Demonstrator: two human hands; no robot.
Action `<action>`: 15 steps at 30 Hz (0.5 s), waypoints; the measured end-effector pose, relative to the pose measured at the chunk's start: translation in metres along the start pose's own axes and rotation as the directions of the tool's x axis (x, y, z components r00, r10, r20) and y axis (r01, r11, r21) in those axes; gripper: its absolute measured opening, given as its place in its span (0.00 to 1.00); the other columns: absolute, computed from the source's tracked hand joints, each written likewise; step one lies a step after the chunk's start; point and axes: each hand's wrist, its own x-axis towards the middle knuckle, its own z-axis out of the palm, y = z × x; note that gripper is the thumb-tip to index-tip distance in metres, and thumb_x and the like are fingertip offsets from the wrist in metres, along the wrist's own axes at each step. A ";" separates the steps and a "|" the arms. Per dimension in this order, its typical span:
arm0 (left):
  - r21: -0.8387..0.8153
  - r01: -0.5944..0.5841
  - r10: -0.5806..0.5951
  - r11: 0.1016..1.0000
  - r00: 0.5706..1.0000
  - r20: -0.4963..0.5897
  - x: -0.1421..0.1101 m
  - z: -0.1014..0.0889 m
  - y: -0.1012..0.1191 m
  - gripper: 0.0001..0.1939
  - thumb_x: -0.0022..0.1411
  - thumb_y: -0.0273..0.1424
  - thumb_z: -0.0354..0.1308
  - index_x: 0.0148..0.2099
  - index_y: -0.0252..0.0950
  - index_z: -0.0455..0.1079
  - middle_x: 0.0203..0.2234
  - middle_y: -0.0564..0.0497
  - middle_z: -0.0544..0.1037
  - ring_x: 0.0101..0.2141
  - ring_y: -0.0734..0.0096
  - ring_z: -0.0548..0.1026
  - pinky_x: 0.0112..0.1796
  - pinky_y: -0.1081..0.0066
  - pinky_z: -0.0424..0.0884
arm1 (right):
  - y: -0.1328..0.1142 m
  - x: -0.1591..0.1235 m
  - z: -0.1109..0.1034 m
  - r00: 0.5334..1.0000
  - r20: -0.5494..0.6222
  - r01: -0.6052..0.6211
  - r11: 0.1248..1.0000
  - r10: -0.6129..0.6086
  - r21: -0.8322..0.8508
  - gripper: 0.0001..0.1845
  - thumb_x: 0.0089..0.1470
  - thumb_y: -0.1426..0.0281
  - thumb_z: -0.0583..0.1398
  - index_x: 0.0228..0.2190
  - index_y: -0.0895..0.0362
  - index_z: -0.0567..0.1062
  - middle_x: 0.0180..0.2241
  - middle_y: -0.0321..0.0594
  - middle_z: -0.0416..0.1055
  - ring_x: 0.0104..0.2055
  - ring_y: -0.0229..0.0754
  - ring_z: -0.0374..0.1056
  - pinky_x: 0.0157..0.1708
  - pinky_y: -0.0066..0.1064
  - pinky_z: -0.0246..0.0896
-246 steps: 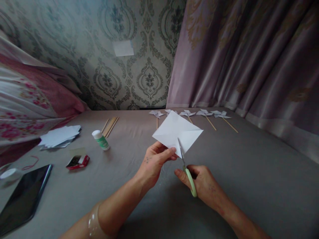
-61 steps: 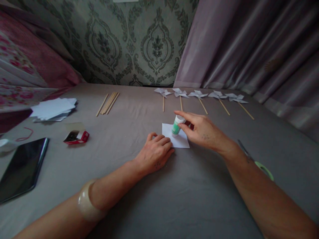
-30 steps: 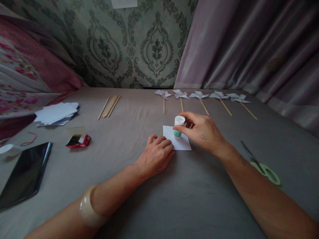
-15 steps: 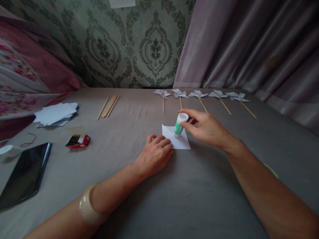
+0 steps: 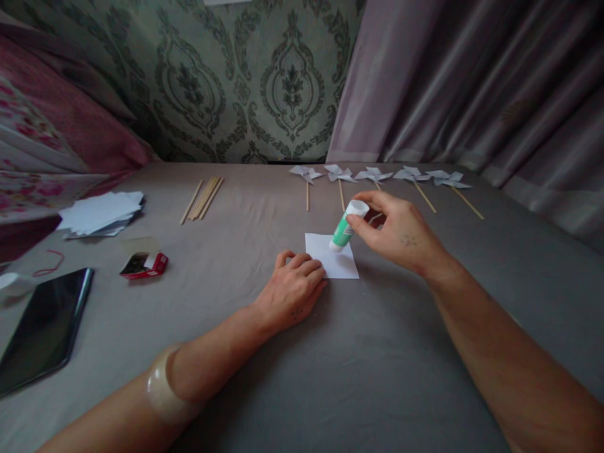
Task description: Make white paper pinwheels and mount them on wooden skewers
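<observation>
A small white square of paper [image 5: 342,267] lies flat on the grey cloth. My left hand [image 5: 295,283] rests palm down at its left edge, the fingers slightly bent and pressing on the paper. Between the thumb and fingers of my right hand [image 5: 396,229] is a green and white glue stick [image 5: 343,231]. It is tilted, its lower tip at or just above the middle of the square; whether it touches I cannot tell.
Several paper pinwheels [image 5: 340,172] on wooden sticks line the back. Loose wooden sticks [image 5: 206,198] lie back left. Further left are stacked paper [image 5: 101,211], a small red box [image 5: 144,265], a red string [image 5: 51,263], a white roll-like object [image 5: 14,285] and a dark tablet [image 5: 44,327].
My right hand has raised the glue stick slightly and tipped its top further to the right. My left hand stays on the paper. The whole view has shifted a little.
</observation>
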 end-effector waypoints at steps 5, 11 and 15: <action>0.000 0.001 -0.001 1.000 1.000 -0.006 0.000 0.000 0.000 0.14 0.69 0.32 0.44 0.45 0.35 0.71 0.43 0.46 0.78 0.47 0.61 0.71 0.50 0.56 0.56 | -0.007 -0.003 0.003 0.992 0.121 0.050 0.997 -0.043 -0.051 0.15 0.52 0.67 0.60 0.42 0.57 0.75 0.30 0.41 0.77 0.30 0.44 0.72 0.31 0.33 0.64; -0.008 0.013 -0.013 1.000 1.000 -0.004 0.001 -0.001 0.001 0.14 0.69 0.31 0.45 0.44 0.35 0.71 0.42 0.46 0.79 0.46 0.62 0.72 0.50 0.55 0.56 | -0.009 -0.006 0.008 0.986 0.160 0.070 0.993 -0.054 -0.096 0.16 0.53 0.67 0.60 0.44 0.58 0.74 0.32 0.42 0.77 0.32 0.44 0.72 0.32 0.32 0.63; -0.008 0.019 -0.019 1.000 1.000 0.002 0.001 -0.002 0.002 0.14 0.69 0.31 0.45 0.44 0.35 0.72 0.42 0.47 0.79 0.46 0.62 0.73 0.51 0.55 0.55 | -0.009 -0.008 0.010 0.981 0.172 0.112 0.986 -0.091 -0.120 0.16 0.54 0.68 0.60 0.45 0.58 0.73 0.33 0.42 0.77 0.33 0.44 0.72 0.33 0.32 0.62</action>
